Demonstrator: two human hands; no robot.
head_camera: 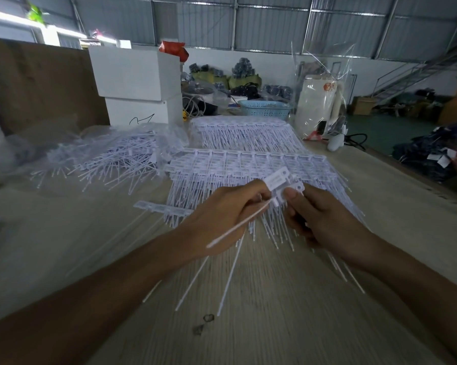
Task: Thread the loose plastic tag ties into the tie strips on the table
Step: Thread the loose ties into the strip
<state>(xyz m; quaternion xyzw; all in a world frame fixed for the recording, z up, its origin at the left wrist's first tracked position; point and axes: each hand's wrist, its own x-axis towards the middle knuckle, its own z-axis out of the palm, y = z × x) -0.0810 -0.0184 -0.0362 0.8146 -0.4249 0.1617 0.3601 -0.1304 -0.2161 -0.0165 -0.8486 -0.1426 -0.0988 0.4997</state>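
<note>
Bare wooden table [288, 325] is lying open toward the near edge while, above the tie strips [251, 167], the left hand [222, 219] is pinching a loose tag tie [244, 222] and the right hand [325, 217] is gripping its flat head.

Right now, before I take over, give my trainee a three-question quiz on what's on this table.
1. True or false: both the left hand and right hand grip the tie.
2. Where is the loose pile? A: left of the strips. B: right of them.
3. What stands behind the far strips?

Key: 1 true. 2 A. 3 a blue basket.
</note>
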